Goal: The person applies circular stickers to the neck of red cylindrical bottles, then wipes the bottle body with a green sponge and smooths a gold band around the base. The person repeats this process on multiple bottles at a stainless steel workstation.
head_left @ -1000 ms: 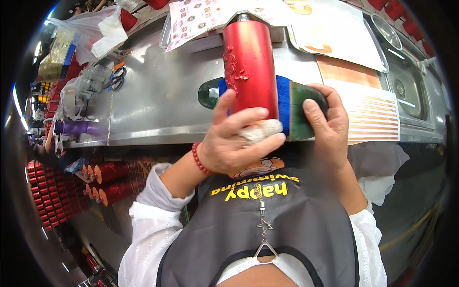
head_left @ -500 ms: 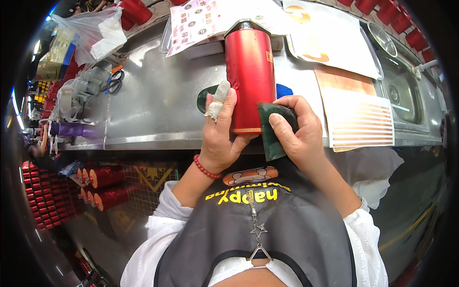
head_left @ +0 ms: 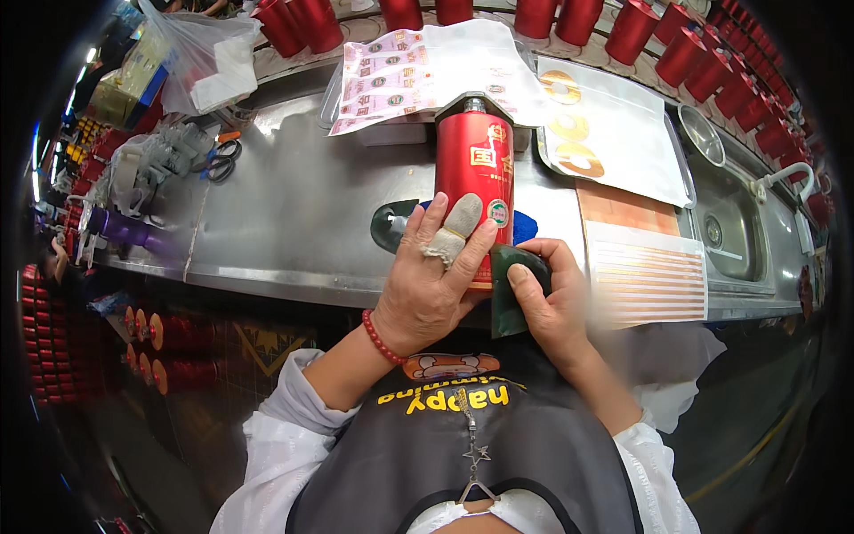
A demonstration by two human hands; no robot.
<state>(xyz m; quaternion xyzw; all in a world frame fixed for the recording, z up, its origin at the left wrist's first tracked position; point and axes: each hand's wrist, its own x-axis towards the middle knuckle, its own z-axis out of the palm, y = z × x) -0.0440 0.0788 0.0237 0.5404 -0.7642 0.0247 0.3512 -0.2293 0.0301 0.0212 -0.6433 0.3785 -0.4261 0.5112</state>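
Observation:
A red bottle (head_left: 455, 165) with gold print and a small round green label lies in front of me, its neck pointing away into a dark angular rest (head_left: 452, 109). My left hand (head_left: 418, 285) is closed over the near part of the bottle, fingers lying on its upper face. One of its fingers wears a greyish cloth cover (head_left: 455, 231). Between thumb and fingers my right hand (head_left: 559, 303) pinches a dark green, flat scraper-like piece (head_left: 508, 311) beside the bottle's near right end. A dark green object (head_left: 388, 228) and a blue one (head_left: 528, 227) show partly on either side of the bottle.
Pink-printed label sheets (head_left: 382, 80) and a white sheet with gold rings (head_left: 614, 133) lie at the back. A gold-striped sheet (head_left: 645, 276) is at right, near the sink (head_left: 734, 231). Scissors (head_left: 222, 162) lie at left. Several red bottles (head_left: 633, 31) line the far side.
The bottle has turned, bringing gold print and the round label into view. My left hand has shifted from its left side onto its top. My right hand still holds the green piece.

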